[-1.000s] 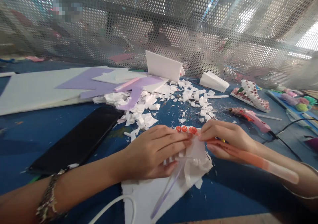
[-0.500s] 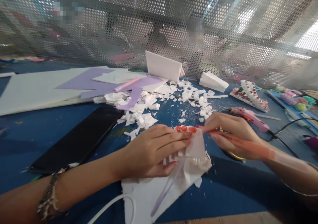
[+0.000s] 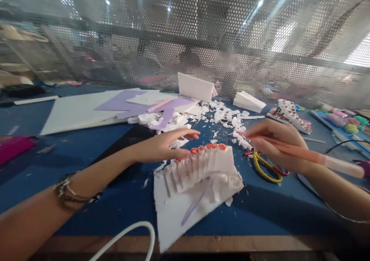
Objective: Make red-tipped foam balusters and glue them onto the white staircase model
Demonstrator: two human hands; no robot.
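Observation:
My left hand (image 3: 170,144) is stretched out above the left end of a white foam-like sheet (image 3: 173,222), fingers extended and nothing held. Its thumb tip is near, perhaps touching, a row of upright white folds (image 3: 199,168) on that sheet. Several of the folds have red-coloured tops (image 3: 222,147). A thin purple strip (image 3: 192,211) lies across the sheet's lower part. On the right, my right hand (image 3: 279,139) grips an orange marker pen (image 3: 303,153), its tip pointing left, apart from the folds. Scissors with yellow and red handles (image 3: 267,172) lie below this hand.
White scraps (image 3: 228,116) litter the middle. Purple sheets (image 3: 115,105) and white boards (image 3: 69,112) are stacked left, near a flat black object (image 3: 118,149). Folded white pieces (image 3: 195,86) stand before a perforated metal screen (image 3: 162,41). A white cable (image 3: 127,230) loops at the front.
My left hand has lifted off the folded piece and opened, uncovering more folds and red tops. My right hand has drawn the marker up and away from the piece. The camera view has shifted.

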